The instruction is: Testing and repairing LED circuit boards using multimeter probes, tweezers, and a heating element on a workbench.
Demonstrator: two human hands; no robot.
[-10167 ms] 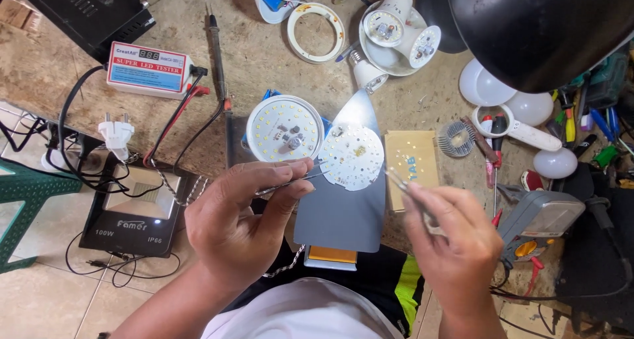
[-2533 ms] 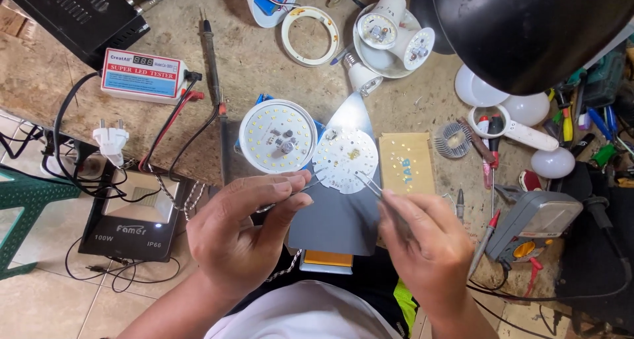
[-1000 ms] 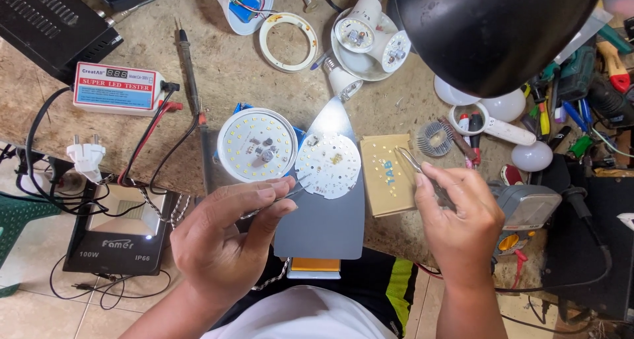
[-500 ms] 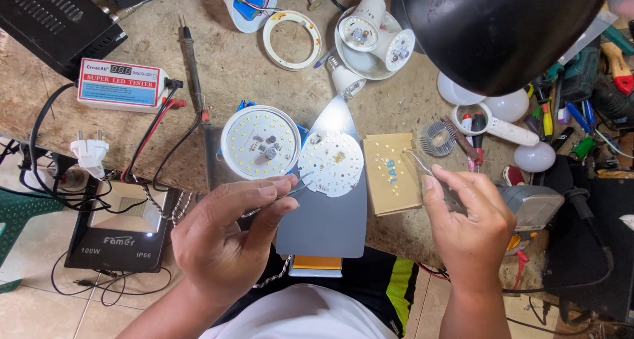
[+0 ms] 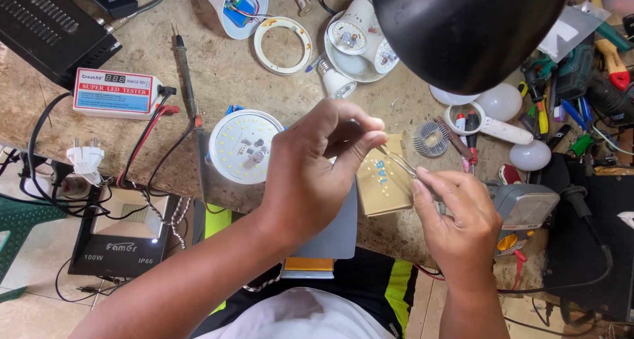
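My left hand (image 5: 310, 174) is raised over the middle of the bench, thumb and forefinger pinched together near a pair of thin metal tweezers (image 5: 396, 162). It hides the small round LED board seen earlier. Whether anything sits between those fingers is not visible. My right hand (image 5: 456, 220) grips the tweezers, tips pointing up-left toward my left fingertips, above a tan card (image 5: 383, 190) with rows of tiny chips. A larger round white LED board (image 5: 243, 146) lies just left of my left hand. A grey mat (image 5: 330, 237) shows below my left wrist.
A black lamp shade (image 5: 462, 29) hangs over the upper right. An LED tester box (image 5: 115, 93) with red and black leads lies at left, a floodlight (image 5: 119, 237) below it. Opened bulbs (image 5: 356, 35), a white ring (image 5: 282, 45), bulb domes (image 5: 502, 101) and hand tools crowd the back and right.
My left hand has moved right and up, now covering the small round board. Its fingertips have met the tweezer tips. My right hand has drawn slightly left.
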